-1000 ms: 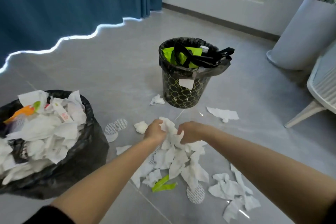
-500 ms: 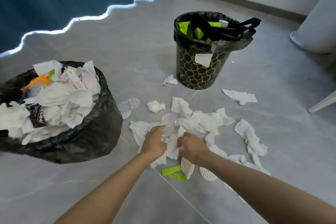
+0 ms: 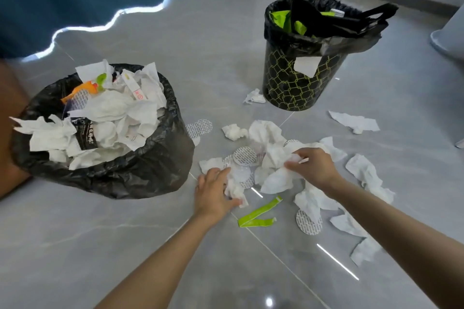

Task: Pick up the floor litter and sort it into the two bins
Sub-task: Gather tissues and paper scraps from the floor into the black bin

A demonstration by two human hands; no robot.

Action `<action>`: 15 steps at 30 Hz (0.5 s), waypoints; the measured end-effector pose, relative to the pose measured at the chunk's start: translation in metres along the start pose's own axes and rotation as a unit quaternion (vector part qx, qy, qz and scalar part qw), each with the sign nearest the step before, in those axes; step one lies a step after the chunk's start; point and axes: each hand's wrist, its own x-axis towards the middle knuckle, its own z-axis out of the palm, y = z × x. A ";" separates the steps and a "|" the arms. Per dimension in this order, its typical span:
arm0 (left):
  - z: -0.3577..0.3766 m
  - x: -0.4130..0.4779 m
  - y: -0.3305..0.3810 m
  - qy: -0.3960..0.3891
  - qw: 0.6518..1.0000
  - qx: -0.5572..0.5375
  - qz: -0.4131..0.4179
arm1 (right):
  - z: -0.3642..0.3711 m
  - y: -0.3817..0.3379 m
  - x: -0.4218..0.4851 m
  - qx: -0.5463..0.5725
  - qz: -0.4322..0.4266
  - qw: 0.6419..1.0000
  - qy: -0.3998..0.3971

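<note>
At lower centre of frame, left grip (image 3: 216, 190) and right grip (image 3: 316, 165) have parted since half a second ago. We note each now clenches crumpled white paper tissue (image 3: 276, 178) off the floor pile. Likely destination is the tissue-heaped black-bagged bin (image 3: 150, 178), frame left.

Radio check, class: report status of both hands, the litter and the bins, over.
Left hand grips a crumpled tissue; right hand grips a tissue wad. Floor pile not yet binned. Foil discs mixed in; black bag heaped full.

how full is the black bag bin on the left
Full to overflowing: the black bag bin has crumpled white tissues heaped above its rim.
</note>
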 end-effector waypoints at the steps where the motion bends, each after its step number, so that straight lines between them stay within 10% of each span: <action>1: 0.002 -0.001 0.000 0.021 0.999 -0.023 0.007 | 0.000 0.000 -0.001 0.018 0.004 1.000 0.003; 15: -0.085 -0.006 0.045 0.211 0.941 -0.263 0.029 | -0.014 -0.072 -0.003 0.155 -0.069 0.985 0.018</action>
